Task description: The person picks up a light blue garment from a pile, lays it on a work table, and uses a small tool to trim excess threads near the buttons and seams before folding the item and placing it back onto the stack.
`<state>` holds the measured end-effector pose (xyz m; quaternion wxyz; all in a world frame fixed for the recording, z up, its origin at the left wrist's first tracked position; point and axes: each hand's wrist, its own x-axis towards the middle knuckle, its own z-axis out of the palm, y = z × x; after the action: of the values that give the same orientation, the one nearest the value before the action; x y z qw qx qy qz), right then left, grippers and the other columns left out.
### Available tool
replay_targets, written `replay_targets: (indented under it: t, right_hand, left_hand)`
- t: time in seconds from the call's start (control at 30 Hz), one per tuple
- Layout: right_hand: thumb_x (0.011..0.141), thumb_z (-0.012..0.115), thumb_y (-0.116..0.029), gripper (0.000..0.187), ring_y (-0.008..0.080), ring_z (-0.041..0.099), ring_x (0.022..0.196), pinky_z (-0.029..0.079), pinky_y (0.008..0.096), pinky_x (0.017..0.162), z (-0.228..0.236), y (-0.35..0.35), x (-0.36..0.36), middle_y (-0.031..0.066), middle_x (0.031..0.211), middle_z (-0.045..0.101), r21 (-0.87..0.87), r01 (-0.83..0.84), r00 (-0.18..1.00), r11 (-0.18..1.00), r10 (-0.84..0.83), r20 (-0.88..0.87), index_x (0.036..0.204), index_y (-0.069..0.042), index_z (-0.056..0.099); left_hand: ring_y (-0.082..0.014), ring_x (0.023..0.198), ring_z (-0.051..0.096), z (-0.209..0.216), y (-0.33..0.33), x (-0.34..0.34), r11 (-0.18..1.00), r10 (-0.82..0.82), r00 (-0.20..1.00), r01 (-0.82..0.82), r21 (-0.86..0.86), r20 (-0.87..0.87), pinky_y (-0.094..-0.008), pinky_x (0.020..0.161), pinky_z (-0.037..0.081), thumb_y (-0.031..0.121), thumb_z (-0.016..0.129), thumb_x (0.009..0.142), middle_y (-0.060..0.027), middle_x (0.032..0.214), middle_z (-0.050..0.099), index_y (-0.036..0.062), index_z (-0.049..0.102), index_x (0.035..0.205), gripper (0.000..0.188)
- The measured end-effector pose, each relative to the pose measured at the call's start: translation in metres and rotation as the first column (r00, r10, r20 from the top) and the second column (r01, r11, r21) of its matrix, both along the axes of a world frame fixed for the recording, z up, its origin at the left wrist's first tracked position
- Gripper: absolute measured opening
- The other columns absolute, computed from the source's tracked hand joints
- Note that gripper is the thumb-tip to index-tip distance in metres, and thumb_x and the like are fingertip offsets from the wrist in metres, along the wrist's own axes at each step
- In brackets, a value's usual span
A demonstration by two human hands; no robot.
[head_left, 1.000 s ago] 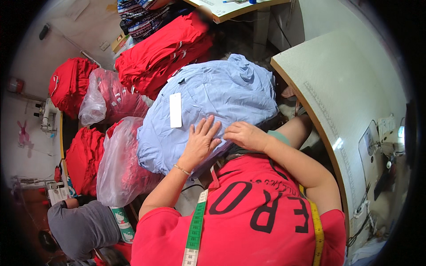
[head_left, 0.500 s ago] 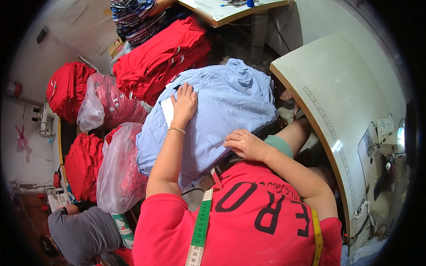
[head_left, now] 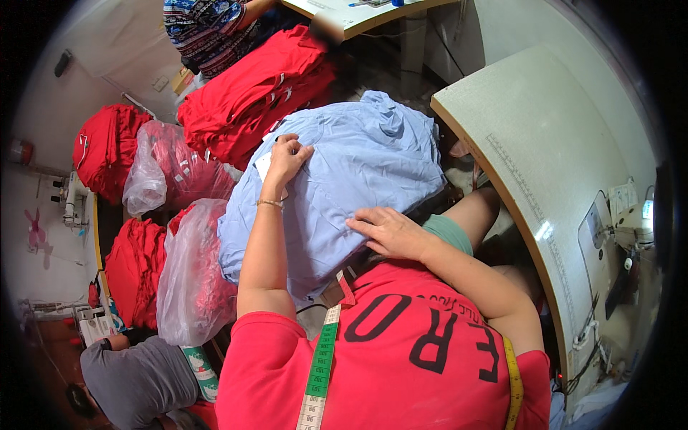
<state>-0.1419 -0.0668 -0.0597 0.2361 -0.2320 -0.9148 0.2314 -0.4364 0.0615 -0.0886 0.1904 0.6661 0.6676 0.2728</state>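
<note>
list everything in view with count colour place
blue garment pile: one, light blue, centre
tag: one, white, on the blue garment pile
loose red piles: three, red, upper left and left
bagged piles: two, red in clear plastic, left
sewing machines: three, pale, one right, two far left
tables: two, white, right and top
tape lengths: two, green-white and yellow, on red shirt
co-workers: two, patterned and grey clothing, top and lower left
left hand: one, bare, on blue pile
right hand: one, bare, same pile

Wearing a red short-sleeved shirt with large black lettering, pale green shorts, a slim left-wrist bracelet and a white, green and yellow tape measure.
</note>
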Motion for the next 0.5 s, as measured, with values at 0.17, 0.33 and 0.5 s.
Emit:
replay_targets:
  t: [0.17, 0.33, 0.5]
  right_hand:
    - [0.07, 0.065, -0.012, 0.046, 0.022, 0.053, 0.101, 0.044, 0.0368, 0.084, 0.0, -0.001, 0.001, 0.0013, 0.127, 0.053, 0.02, -0.039, 0.993, 0.999, 0.036, 0.113, 0.116, -0.008, 0.057]
    - [0.07, 0.065, -0.012, 0.041, 0.0213, 0.052, 0.101, 0.043, 0.0361, 0.085, -0.003, -0.002, 0.003, -0.0022, 0.126, 0.055, 0.038, -0.008, 0.996, 0.999, 0.004, 0.085, 0.11, -0.009, 0.061]
    - [0.07, 0.066, -0.011, 0.041, 0.022, 0.052, 0.103, 0.042, 0.037, 0.088, -0.006, -0.004, 0.005, -0.0035, 0.125, 0.055, 0.012, -0.002, 0.998, 1.0, 0.002, 0.07, 0.11, -0.011, 0.062]
  left_hand:
    - [-0.0294, 0.111, 0.045, -0.007, -0.006, 0.008, 0.993, 0.058, 0.979, -0.077, 0.095, 0.194, -0.0386, 0.093, 0.039, 0.022, 0.071, 0.076, -0.0131, 0.12, 0.053, 0.0006, 0.059, 0.071, 0.025]
    - [-0.0291, 0.108, 0.045, -0.012, -0.007, 0.008, 0.977, 0.071, 0.982, -0.103, 0.185, 0.174, -0.0387, 0.092, 0.038, 0.02, 0.071, 0.075, -0.0128, 0.116, 0.053, 0.0011, 0.058, 0.071, 0.024]
    - [-0.0306, 0.105, 0.046, -0.024, -0.004, 0.005, 0.955, 0.102, 0.993, -0.113, 0.274, 0.054, -0.0398, 0.09, 0.039, 0.024, 0.073, 0.074, -0.0126, 0.114, 0.053, 0.0034, 0.06, 0.073, 0.024]
